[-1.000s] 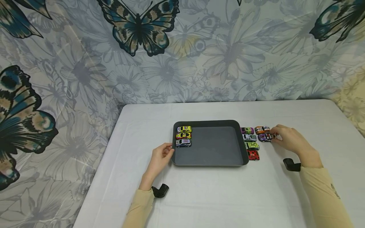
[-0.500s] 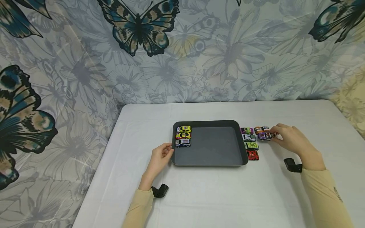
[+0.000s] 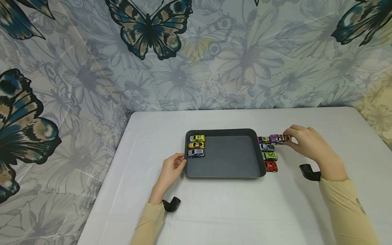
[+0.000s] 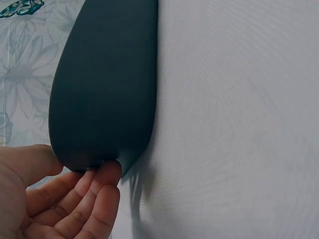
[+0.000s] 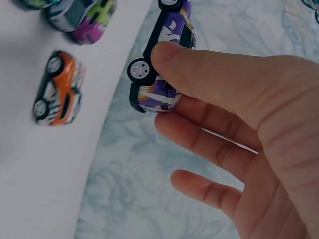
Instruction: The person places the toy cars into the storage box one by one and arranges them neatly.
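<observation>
My right hand (image 3: 301, 142) pinches a purple toy car (image 3: 276, 139) between thumb and fingers. The right wrist view shows this car (image 5: 162, 84) raised over the table, its wheels facing left. Below it stands an orange toy car (image 5: 62, 92), covered by the purple one in the head view. At the left end of a dark grey baking tray (image 3: 226, 174), my left hand (image 3: 171, 172) holds the edge, thumb at the rim and fingers curled against the wall (image 4: 104, 89). Two yellow toy cars (image 3: 196, 145) and a silver one (image 3: 196, 153) sit in a column inside the tray.
Along the tray's right side stand a purple-and-green car (image 3: 263, 140), a silver-white car (image 3: 267, 148), a lime car (image 3: 270, 156) and a red car (image 3: 271, 166). A white cloth (image 3: 214, 211) covers the table; patterned fabric (image 3: 245, 68) hangs behind it.
My right hand has lifted the purple car from in front of the orange one and moved it up and slightly left. The left hand stays at the tray.
</observation>
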### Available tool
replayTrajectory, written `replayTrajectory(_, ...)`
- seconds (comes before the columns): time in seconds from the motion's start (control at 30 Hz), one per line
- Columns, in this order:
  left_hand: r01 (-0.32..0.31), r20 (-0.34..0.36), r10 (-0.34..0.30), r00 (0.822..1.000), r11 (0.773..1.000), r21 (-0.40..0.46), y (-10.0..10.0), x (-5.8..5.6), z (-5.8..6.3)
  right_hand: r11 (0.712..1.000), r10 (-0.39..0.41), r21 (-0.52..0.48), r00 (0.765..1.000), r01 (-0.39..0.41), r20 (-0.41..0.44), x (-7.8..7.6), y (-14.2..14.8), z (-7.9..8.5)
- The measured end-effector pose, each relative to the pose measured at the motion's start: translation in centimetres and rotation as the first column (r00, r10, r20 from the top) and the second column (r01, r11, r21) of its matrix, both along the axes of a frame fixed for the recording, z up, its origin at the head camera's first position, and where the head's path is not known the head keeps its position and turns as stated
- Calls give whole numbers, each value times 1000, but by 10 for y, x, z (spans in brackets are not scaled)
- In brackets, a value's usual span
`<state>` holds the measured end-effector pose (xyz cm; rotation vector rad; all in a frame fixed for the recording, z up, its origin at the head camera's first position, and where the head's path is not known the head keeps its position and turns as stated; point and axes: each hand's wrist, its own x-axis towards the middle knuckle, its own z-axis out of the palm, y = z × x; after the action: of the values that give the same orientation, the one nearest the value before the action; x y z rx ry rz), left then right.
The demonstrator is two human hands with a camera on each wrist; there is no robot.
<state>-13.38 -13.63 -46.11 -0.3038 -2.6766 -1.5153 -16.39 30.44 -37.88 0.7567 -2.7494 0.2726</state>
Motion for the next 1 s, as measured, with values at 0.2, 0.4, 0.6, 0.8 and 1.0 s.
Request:
replayTrajectory(0.2,1,-2,-1,1000,1000,2,-1,-1,0,998,54,-25,999,-54,-6,-1,-21,11)
replayTrajectory(0.4,1,-7,-1,1000,1000,6,-1,-2,0,987,152,-49,988,-154,-40,-5,-44,14)
replayTrajectory(0.6,0,-10,0,1000,1000,4,-1,-2,0,977,208,-51,978,-207,19,-10,-69,11)
replayTrajectory(0.8,0,-9,0,1000,1000,5,-1,-2,-1,972,234,-40,967,-231,100,-13,-96,8)
replayTrajectory(1.0,4,-4,-4,1000,1000,3,-1,-1,-1,963,268,-11,956,-269,118,-18,-118,-2)
